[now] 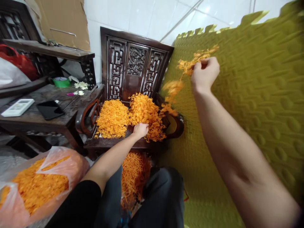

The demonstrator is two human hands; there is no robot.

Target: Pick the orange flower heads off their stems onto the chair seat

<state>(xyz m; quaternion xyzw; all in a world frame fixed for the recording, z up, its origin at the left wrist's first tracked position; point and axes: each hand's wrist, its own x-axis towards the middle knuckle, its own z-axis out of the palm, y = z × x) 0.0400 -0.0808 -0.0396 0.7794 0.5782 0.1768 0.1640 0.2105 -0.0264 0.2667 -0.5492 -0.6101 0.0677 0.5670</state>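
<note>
My right hand (206,72) is raised over the green mat, its fingers closed on a bunch of small orange flowers (198,58). Loose orange flowers (173,91), blurred by motion, hang or fall below it toward the chair. My left hand (141,130) rests at the front of the right-hand heap of orange flowers (144,109), its fingers curled together; what they grip is hidden. Beside that heap is a second heap of orange flowers (112,118). Both heaps sit on the seat of a dark carved wooden chair (137,85).
Orange stalks (133,177) fill the space between my knees. A plastic bag (73,160) of orange flowers stands at lower left. The wooden table (64,98) carries green tape (61,82), a phone (49,110) and a white remote (19,107). A green foam mat (249,95) stretches along the right.
</note>
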